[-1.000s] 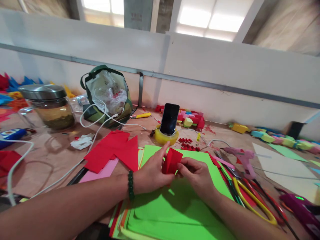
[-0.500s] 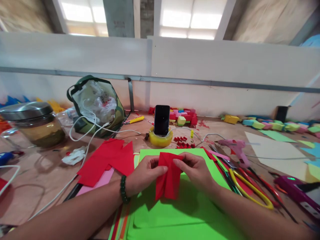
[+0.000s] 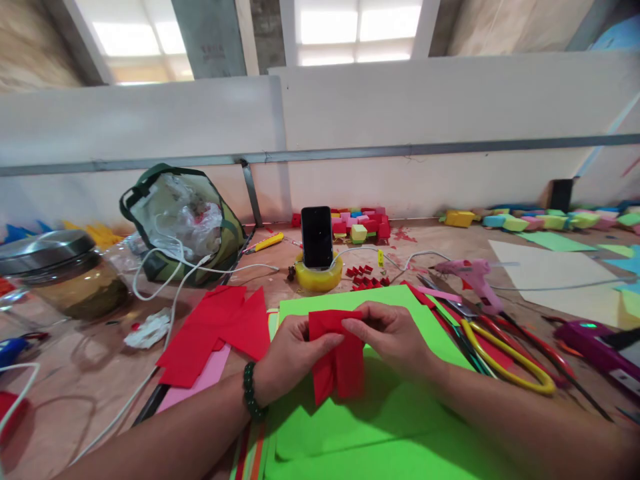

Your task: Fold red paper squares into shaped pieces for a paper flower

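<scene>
Both my hands hold a folded piece of red paper (image 3: 340, 363) above a stack of bright green sheets (image 3: 370, 413). My left hand (image 3: 290, 353), with a dark green bead bracelet at the wrist, pinches its left top edge. My right hand (image 3: 393, 337) pinches the right top edge. The paper hangs down between them, creased down its middle.
Loose red paper pieces (image 3: 215, 330) lie left of the green sheets. A phone (image 3: 317, 237) stands in a yellow tape roll (image 3: 319, 277). Scissors with yellow handles (image 3: 505, 353), a pink glue gun (image 3: 470, 277), a lidded jar (image 3: 65, 273), a green bag (image 3: 185, 217) and white cables lie around.
The red paper went from a small folded shape held up to a longer piece hanging between both hands. The view swung left and my hands drew slightly nearer.
</scene>
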